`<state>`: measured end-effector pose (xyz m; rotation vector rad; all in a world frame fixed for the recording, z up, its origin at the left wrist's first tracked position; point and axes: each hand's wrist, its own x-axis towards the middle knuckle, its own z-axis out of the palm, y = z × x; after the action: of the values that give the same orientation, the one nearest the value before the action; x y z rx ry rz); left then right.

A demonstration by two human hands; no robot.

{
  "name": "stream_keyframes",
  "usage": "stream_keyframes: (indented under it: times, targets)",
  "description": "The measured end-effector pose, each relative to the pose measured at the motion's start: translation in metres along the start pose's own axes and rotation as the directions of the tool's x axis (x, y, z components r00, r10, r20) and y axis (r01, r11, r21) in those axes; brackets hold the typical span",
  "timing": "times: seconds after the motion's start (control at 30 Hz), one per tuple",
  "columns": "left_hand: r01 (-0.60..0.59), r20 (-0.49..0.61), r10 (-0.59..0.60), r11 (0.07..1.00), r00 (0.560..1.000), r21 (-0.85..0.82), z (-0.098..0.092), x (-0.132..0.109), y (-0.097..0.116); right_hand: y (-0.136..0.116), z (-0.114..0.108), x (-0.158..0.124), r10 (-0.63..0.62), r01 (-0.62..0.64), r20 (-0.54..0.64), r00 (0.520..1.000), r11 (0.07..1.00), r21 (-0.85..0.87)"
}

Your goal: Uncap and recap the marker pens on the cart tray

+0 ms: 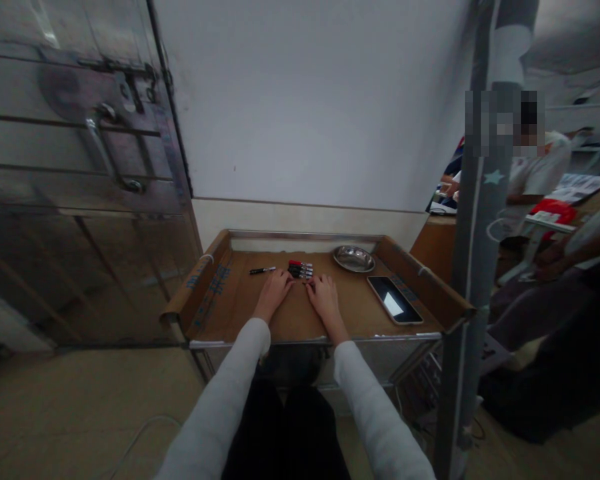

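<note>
Both my hands rest palm down on a brown cardboard-lined table (pixel 240 313). My left hand (pixel 274 288) and my right hand (pixel 322 291) lie side by side, fingers stretched forward, open and holding nothing. Their fingertips sit just short of a small bunch of marker pens (pixel 301 269) with red and black caps. A single black pen (pixel 263 271) lies apart, to the left of the bunch and beyond my left hand.
A round metal dish (pixel 353 259) stands at the back right of the table. A dark phone (pixel 395 300) with a lit screen lies near the right edge. A grey pole (pixel 475 267) rises at the right; other people sit beyond it. A metal door (pixel 75 173) fills the left.
</note>
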<state>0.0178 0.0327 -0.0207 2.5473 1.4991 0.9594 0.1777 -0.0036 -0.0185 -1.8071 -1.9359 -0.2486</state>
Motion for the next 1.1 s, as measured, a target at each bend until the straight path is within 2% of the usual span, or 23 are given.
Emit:
stream_keyframes:
  times: [0.17, 0.4, 0.57, 0.77, 1.1]
  targets:
    - [-0.098, 0.026, 0.102, 0.989, 0.994, -0.111, -0.0003, -0.001, 0.0022, -0.0001, -0.0017, 0.0029, -0.064, 0.061, 0.044, 0.997, 0.996, 0.057]
    - [-0.062, 0.01, 0.064, 0.984, 0.998, -0.169, 0.0011, -0.0008, 0.0015, -0.0004, -0.0021, 0.0053, -0.116, 0.11, 0.035, 0.993, 0.983, 0.145]
    - [-0.113, 0.034, 0.124, 0.966, 0.992, -0.234, 0.0013, -0.001, 0.0017, -0.0009, -0.0012, 0.0054, -0.158, 0.148, 0.023, 0.987, 0.96, 0.236]
    - [-0.051, 0.007, 0.053, 0.977, 0.999, -0.205, 0.0024, -0.0008, -0.0001, 0.0, -0.001, 0.0042, -0.108, 0.104, 0.0, 0.994, 0.95, 0.293]
    - [-0.097, 0.027, 0.109, 0.953, 0.994, -0.286, -0.0038, -0.0009, 0.0036, -0.0008, -0.0034, 0.0037, -0.115, 0.106, 0.007, 0.993, 0.936, 0.336]
